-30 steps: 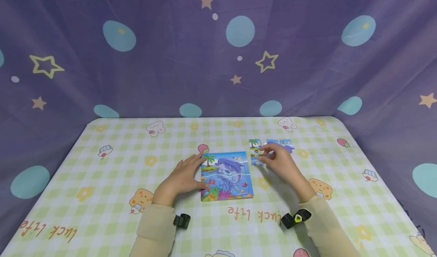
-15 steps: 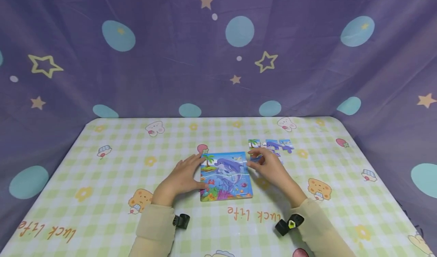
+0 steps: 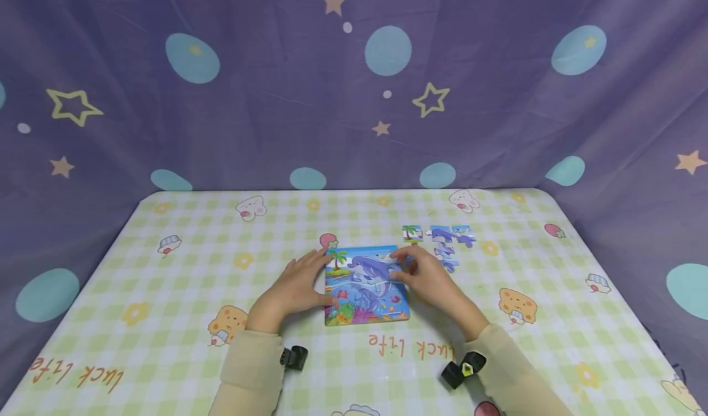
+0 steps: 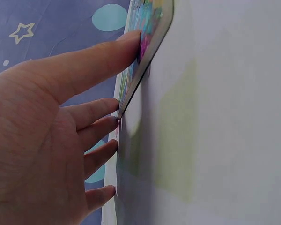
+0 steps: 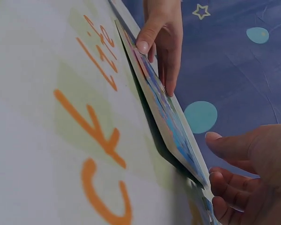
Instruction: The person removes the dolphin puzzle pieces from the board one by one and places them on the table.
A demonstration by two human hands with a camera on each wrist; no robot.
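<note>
A square dolphin puzzle board lies on the table. My left hand is spread along its left side, thumb resting on the front left of the picture and fingertips at the far left corner. In the left wrist view, the thumb presses the board's top and the other fingers extend nearly straight. My right hand is over the board's right edge, with thumb and index finger apart. In the right wrist view, no piece shows between the right hand's thumb and its bent fingers.
Several loose puzzle pieces lie beyond the right hand, among them a palm tree piece and a dolphin piece. A checked cloth covers the table. A purple starred curtain hangs behind it.
My right hand has moved left from the loose pieces to the board's right edge, uncovering the pieces beyond it. My left hand and the board have stayed in place.
</note>
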